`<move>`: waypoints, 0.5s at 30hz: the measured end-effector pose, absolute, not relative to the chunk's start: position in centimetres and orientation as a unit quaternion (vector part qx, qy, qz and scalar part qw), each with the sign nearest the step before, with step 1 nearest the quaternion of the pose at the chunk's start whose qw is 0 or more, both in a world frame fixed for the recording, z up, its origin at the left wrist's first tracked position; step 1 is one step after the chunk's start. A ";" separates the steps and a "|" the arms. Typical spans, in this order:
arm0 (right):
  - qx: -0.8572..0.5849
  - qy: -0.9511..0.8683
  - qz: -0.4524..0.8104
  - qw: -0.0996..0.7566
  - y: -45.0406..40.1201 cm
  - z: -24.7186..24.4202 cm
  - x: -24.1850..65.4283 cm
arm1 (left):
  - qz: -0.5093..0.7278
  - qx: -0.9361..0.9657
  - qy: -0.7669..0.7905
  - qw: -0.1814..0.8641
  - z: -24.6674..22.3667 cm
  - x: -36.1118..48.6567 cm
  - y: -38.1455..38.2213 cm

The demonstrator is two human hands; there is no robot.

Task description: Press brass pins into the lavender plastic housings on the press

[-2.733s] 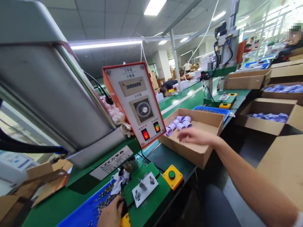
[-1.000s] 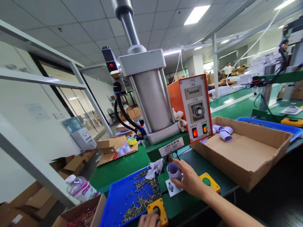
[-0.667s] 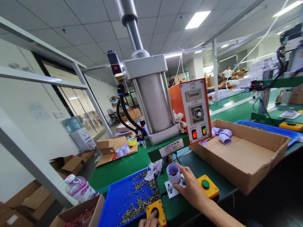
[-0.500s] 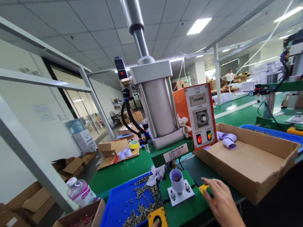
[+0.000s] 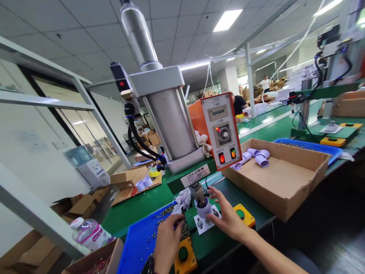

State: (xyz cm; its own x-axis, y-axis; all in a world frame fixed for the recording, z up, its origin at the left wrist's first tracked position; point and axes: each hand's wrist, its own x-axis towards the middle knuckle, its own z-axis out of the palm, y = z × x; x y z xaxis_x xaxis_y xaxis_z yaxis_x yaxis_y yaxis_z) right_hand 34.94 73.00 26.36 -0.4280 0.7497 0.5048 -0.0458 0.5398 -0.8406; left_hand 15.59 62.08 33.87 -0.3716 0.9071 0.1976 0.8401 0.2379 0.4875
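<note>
Lilac cup [image 5: 204, 213] stands upright on metal plate [image 5: 205, 226], press ram [image 5: 199, 193] inside, right hand [image 5: 229, 219] just right of cup, fingers spread, left hand [image 5: 168, 236] over blue tray [image 5: 137, 243], fingers curled, grasp unclear

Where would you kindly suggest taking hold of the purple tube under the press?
Probably the outer wall of the purple tube, from the right, near the right hand: it stands upright, and the press ram enters its top, blocking a grip from above.
</note>
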 end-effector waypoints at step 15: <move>-0.189 -0.658 0.547 0.482 73.3 26.5 31.4 | 0.190 0.619 0.757 0.088 39.7 19.5 68.5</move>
